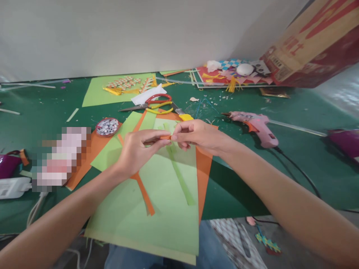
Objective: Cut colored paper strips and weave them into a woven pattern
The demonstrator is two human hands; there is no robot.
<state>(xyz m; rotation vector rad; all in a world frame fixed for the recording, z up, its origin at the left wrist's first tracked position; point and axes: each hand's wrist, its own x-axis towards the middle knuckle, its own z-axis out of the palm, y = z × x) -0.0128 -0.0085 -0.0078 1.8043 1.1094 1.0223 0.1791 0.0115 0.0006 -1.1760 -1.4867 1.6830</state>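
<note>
Hands (165, 144) | left hand (137, 151) and right hand (198, 136) pinching orange strip (166, 137) between them | keep folds tight, green strip (179, 175) hanging below.

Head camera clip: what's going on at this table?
A person is doing paper craft. Both hands, left hand and right hand, pinch an orange paper strip between the fingertips, above green paper sheets with an orange strip and a green strip lying on them. Scissors and a pink glue gun lie untouched on the green table.

No legible txt; box (314, 45) print blurred
</note>
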